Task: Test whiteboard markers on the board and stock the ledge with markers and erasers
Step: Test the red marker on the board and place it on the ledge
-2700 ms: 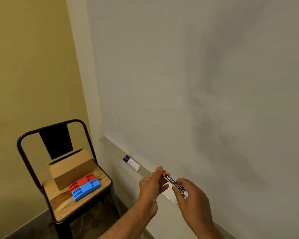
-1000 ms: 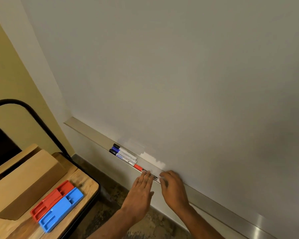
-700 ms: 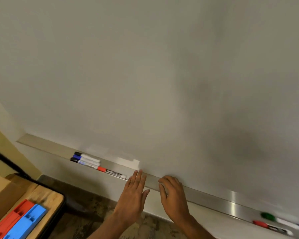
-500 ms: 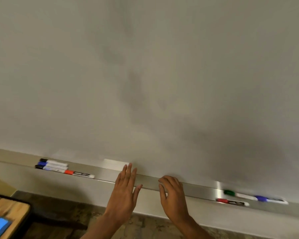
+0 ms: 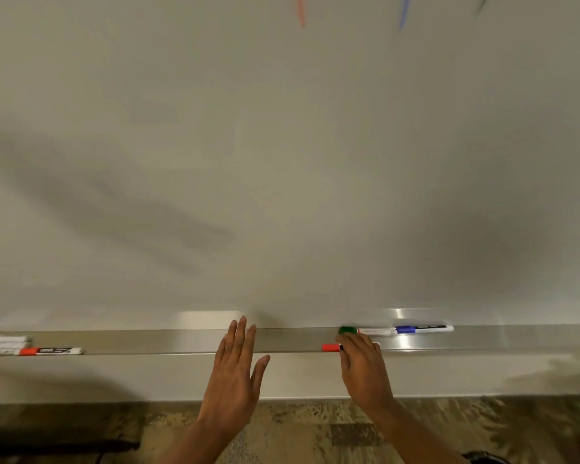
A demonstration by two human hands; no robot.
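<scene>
View from the head camera, facing a white whiteboard with a brushed-metal ledge running along its lower edge. The left hand hangs in front of the ledge near mid-frame with its fingers straight and close together, thumb spread to the side, holding nothing; the fingertips overlap the ledge's back edge, though contact cannot be judged. The right hand reaches onto the ledge with its fingers curled down over the barrel of a red-capped white marker, whose cap protrudes to the left of the fingertips at the ledge's front lip. Just behind it, against the board, a green-capped white marker and a blue-capped white marker with a black label lie end to end. Well apart, at the far left of the ledge, a pair of white-barrelled markers lies side by side, partly cut by the frame edge, with a second red-capped marker bearing a black label just in front of them. Near the board's top edge stand three short strokes: a red stroke, a blue stroke and a blurred dark stroke. Below the wall lies a mottled brown floor.
</scene>
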